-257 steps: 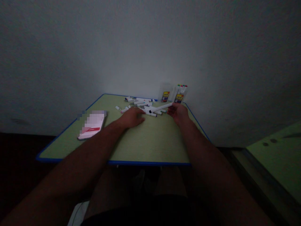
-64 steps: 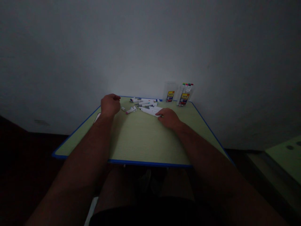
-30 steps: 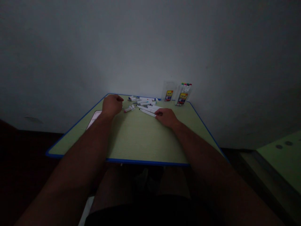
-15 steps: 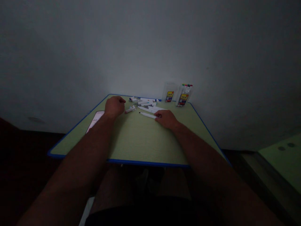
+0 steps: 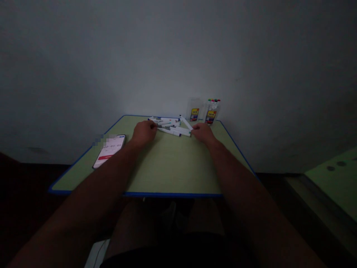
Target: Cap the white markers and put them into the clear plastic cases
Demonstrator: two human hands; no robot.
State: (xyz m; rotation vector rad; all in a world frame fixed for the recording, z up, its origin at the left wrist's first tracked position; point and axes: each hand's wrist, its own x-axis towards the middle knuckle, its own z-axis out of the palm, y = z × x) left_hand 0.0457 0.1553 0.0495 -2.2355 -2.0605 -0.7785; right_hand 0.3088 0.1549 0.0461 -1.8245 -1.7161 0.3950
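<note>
My right hand (image 5: 203, 132) pinches the lower end of a white marker (image 5: 186, 122), which slants up and to the left with its dark tip towards the wall. My left hand (image 5: 145, 132) is closed at the left side of a loose pile of white markers (image 5: 181, 130). Its fingertips meet the grey end of a marker (image 5: 164, 125) in that pile; the exact grip is hard to see in the dim light. Several markers lie crossed over one another between the two hands.
Behind my right hand stand a clear plastic case (image 5: 194, 111) and another case (image 5: 211, 113) with colour-capped markers. A lit phone (image 5: 110, 150) lies at the left of the green table (image 5: 170, 167), which has a blue edge. A wall (image 5: 167, 56) rises behind.
My right hand has turned its marker from nearly flat to slanting up towards the wall. My left hand has moved right to the pile, and more of the phone shows.
</note>
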